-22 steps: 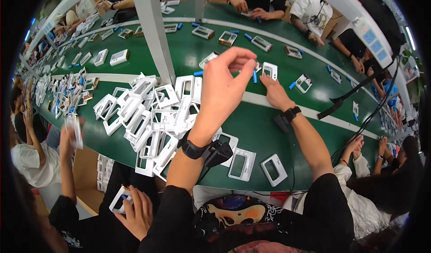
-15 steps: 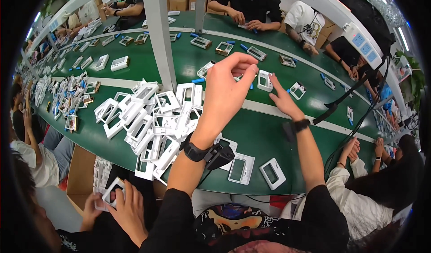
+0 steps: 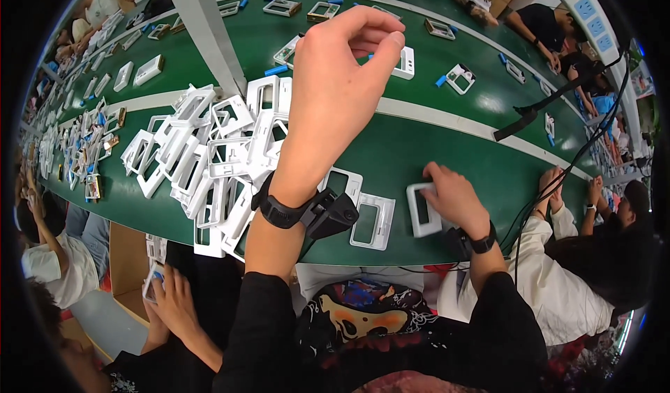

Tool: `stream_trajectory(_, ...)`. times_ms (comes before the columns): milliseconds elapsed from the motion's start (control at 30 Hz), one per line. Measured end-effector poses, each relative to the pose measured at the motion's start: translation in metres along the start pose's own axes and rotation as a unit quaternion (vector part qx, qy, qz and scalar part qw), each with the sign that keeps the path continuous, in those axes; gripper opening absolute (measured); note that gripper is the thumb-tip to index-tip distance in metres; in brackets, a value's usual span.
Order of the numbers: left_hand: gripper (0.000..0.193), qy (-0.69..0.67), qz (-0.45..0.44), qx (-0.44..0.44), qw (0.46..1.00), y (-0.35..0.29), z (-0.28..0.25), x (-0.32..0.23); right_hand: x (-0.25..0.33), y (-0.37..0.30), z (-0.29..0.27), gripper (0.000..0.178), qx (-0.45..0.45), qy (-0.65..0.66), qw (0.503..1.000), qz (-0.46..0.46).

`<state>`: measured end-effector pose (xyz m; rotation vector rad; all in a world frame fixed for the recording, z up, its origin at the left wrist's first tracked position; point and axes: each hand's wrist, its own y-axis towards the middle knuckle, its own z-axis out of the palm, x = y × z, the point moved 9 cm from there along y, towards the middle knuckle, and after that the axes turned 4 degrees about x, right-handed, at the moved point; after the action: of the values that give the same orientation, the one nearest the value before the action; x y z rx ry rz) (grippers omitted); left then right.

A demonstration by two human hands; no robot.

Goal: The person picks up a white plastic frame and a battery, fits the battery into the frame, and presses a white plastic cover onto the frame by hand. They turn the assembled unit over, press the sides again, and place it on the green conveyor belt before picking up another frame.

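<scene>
**Inspector:** State of the hands, please.

**Assistant:** The left hand [image 3: 342, 79] is raised above the long green conveyor table [image 3: 433, 149], thumb and forefinger curled toward each other. Whether anything small sits between them I cannot tell. The right hand [image 3: 453, 198] lies low at the near edge, fingers closed around the side of a white rectangular plastic frame with a dark window [image 3: 422, 210], which rests flat on the green surface.

**Inspector:** What lies beside it?

**Assistant:** A second white frame [image 3: 373, 220] just to its left, and a third [image 3: 342, 182] partly hidden behind the black device strapped to the left wrist [image 3: 328, 212]. Further left, a loose heap of white plastic frames [image 3: 209, 156], tilted and interlocked.

**Inspector:** Risks?

**Assistant:** In my judgement, two. The held frame sits close to the table's near edge; a careless pull could tip it off into the lap. And the raised forearm crosses just beside the heap, so a sweep downward could knock frames loose.

**Inspector:** Packages, markings?

**Assistant:** A white stripe [image 3: 447, 117] runs lengthwise along the belt. Small blue cylindrical pieces [image 3: 276, 70] lie scattered beyond it among single frames. A brown cardboard box [image 3: 129, 253] stands under the table at the left. A white panel with blue squares [image 3: 590, 6] hangs at upper right; its markings are too small to read.
</scene>
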<state>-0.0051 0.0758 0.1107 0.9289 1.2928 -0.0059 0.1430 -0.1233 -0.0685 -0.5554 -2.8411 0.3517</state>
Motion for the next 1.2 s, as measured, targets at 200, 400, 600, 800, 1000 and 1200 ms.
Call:
stream_trajectory(200, 0.032, 0.082, 0.014, 0.072, 0.994, -0.008, 0.019, 0.022, -0.009, 0.067, -0.059, 0.017, -0.081, 0.350, 0.933, -0.012)
stream_trajectory(400, 0.064, 0.127, -0.223, 0.272, 0.928, -0.031, 0.057, 0.058, 0.035, 0.078, -0.133, 0.015, -0.314, 0.538, 0.754, -0.208)
stream_trajectory(600, 0.066, 0.169, -0.129, 0.180, 0.960, -0.005, 0.023, 0.066, 0.043, 0.079, -0.142, 0.031, -0.289, 0.587, 0.706, -0.272)
stream_trajectory(800, 0.068, 0.184, -0.071, -0.034, 0.980, 0.009, -0.029, 0.030, 0.041, 0.099, -0.076, 0.039, -0.029, 0.282, 0.932, -0.225)
stream_trajectory(1000, 0.070, 0.272, -0.008, -0.017, 0.962, 0.007, -0.027, 0.018, 0.030, 0.108, -0.048, 0.041, 0.080, 0.144, 0.976, -0.146)
stream_trajectory(1200, 0.072, 0.244, -0.012, 0.035, 0.969, 0.007, -0.008, 0.026, -0.139, 0.145, -0.081, 0.063, -0.263, 0.192, 0.941, 0.087)
